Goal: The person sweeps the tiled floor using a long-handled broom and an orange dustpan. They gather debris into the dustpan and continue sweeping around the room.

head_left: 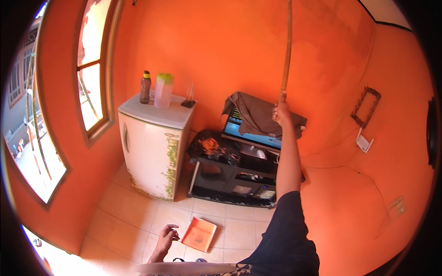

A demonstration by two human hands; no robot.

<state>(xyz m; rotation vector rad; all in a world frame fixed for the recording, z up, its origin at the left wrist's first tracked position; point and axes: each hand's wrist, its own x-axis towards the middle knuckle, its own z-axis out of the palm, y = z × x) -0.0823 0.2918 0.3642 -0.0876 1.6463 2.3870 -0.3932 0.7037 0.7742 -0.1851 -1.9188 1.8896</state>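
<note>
My right arm reaches up and forward, and my right hand (282, 112) is closed around the lower part of a long wooden pole (288, 50). The pole rises along the orange wall (207, 41) and leaves the picture at the top, so its upper end is hidden. Low on the left, my left hand (168, 237) hangs with nothing in it, its fingers loosely bent and apart. Just right of it, on the tiled floor, lies a shallow paint tray (199, 234) coated with orange paint. Darker patches mark the wall right of the pole.
A white refrigerator (149, 147) carries a dark bottle (145, 88) and a green-lidded pitcher (164, 92). Beside it, a television (253, 133) under a brown cloth (264, 115) stands on a black cabinet (230, 179). A carved frame (366, 107) and loose cables are on the right wall; windows open at left.
</note>
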